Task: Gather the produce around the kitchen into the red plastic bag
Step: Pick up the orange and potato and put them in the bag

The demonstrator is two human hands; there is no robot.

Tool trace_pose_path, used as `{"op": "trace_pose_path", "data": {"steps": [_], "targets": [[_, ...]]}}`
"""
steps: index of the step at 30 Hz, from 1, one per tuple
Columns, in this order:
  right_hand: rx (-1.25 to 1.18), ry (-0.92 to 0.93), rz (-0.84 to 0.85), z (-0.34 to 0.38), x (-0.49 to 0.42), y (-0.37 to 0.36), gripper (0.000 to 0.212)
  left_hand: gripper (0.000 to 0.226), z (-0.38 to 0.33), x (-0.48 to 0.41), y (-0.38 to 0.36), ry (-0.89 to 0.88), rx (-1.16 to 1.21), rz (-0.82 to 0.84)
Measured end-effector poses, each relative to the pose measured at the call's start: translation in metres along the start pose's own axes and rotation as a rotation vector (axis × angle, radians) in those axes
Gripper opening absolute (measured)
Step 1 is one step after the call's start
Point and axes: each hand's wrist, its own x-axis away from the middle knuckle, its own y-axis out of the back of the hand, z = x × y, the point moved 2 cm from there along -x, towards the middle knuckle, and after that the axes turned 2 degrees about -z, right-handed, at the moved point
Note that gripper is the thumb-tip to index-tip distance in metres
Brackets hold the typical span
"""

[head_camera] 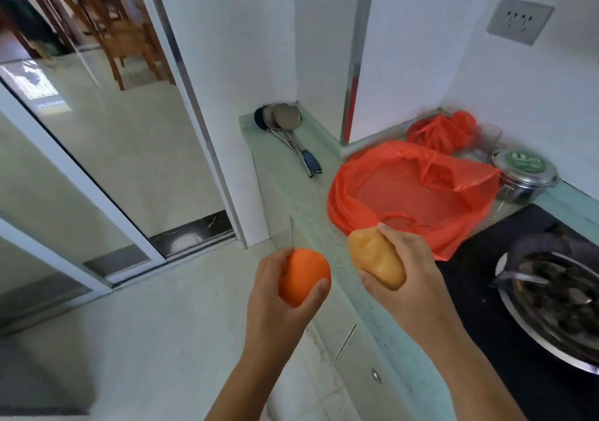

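My left hand [275, 294] grips a round orange [303, 274] in front of the counter edge. To its right, my right hand [405, 265] holds a yellowish potato [376, 258] just above the counter's near edge. Beyond both hands the red plastic bag [411, 193] lies spread on the pale green counter [291, 177], its mouth open toward me and a handle loop close to the potato. Nothing shows inside the bag.
A second crumpled red bag [444, 132] sits in the corner behind. A steel lidded pot [525, 174] stands to the right. Ladles and spatulas [285, 125] lie at the counter's far end. A dark stovetop holds a pan of dark food [557, 304]. Sliding glass doors [97, 161] are at left.
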Motion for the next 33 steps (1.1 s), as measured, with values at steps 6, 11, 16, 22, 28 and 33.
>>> {"op": "trace_pose_path", "data": {"steps": [6,11,16,22,28,33], "targets": [[0.039,0.017,-0.043,0.039,-0.078,-0.067,0.065,0.049,0.038,-0.096,0.04,-0.036,0.004,0.057],[0.106,-0.04,-0.116,0.041,-0.118,-0.087,0.066,0.047,0.054,-0.157,0.04,-0.074,0.041,0.118],[0.188,-0.187,-0.168,0.014,-0.141,-0.076,0.067,0.053,0.058,-0.192,0.002,-0.131,0.069,0.241],[0.176,-0.289,-0.301,-0.034,-0.18,-0.057,0.068,0.06,0.048,-0.244,-0.064,-0.247,0.05,0.424],[0.195,-0.44,-0.417,-0.102,-0.216,-0.036,0.068,0.069,0.038,-0.301,-0.149,-0.312,-0.05,0.631],[0.251,-0.565,-0.44,-0.158,-0.224,-0.019,0.07,0.069,0.036,-0.324,-0.22,-0.397,-0.097,0.73]]}}
